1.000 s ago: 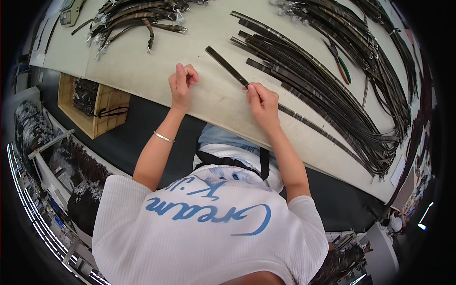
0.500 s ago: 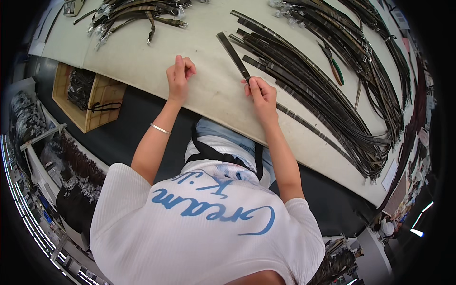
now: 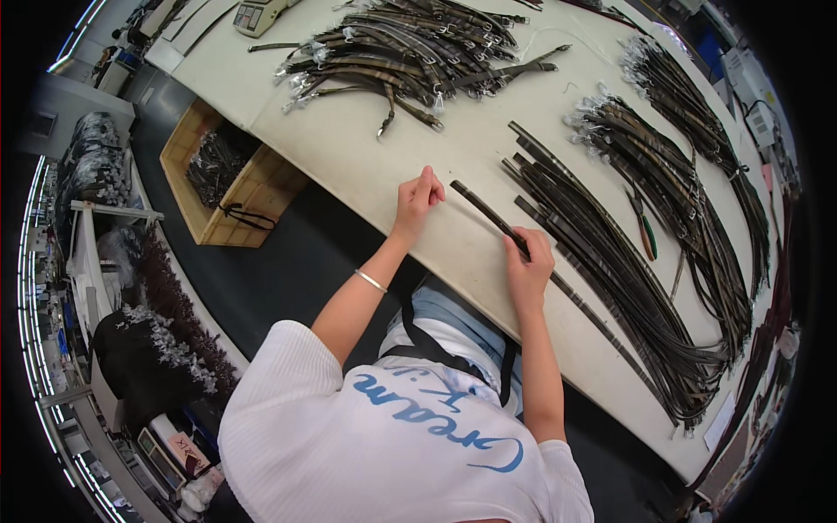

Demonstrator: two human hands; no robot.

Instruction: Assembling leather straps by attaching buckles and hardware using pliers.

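**Hands at a dark strap on the counter**

The right hand (image 3: 528, 266) is closed over a long dark strap (image 3: 488, 215) lying flat on the pale counter (image 3: 366, 166), fingers curled on it. The left hand (image 3: 417, 199) rests just left of the strap's far end, fingertips pinched together, holding nothing visible. A fan of similar straps (image 3: 628, 296) lies right of the right hand, with pliers (image 3: 643, 228) beyond.

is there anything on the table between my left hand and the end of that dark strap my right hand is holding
Nothing visible. Only bare table lies between the left hand and the near end of the dark strap, which the right hand holds.
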